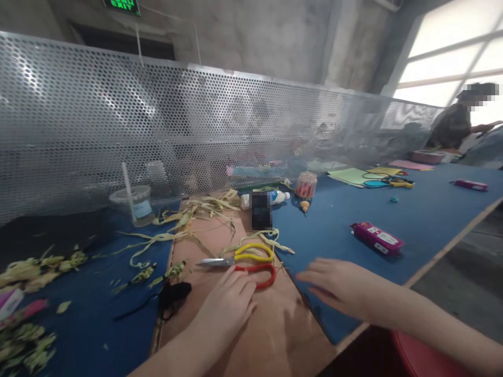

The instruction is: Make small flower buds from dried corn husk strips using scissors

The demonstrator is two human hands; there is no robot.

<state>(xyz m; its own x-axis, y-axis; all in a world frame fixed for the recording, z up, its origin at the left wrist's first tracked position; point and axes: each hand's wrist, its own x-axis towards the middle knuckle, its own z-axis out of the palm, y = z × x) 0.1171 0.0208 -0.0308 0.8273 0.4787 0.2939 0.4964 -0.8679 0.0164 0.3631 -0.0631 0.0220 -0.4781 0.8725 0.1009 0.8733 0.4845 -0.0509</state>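
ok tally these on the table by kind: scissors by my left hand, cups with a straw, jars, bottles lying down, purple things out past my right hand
scissors: 1
cup with a straw: 1
jar: 1
bottle lying down, partly hidden: 1
purple things: 2
total: 6

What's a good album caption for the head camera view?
Left fingers at the red-and-yellow-handled scissors, right fingers apart, pale strips scattered nearby.
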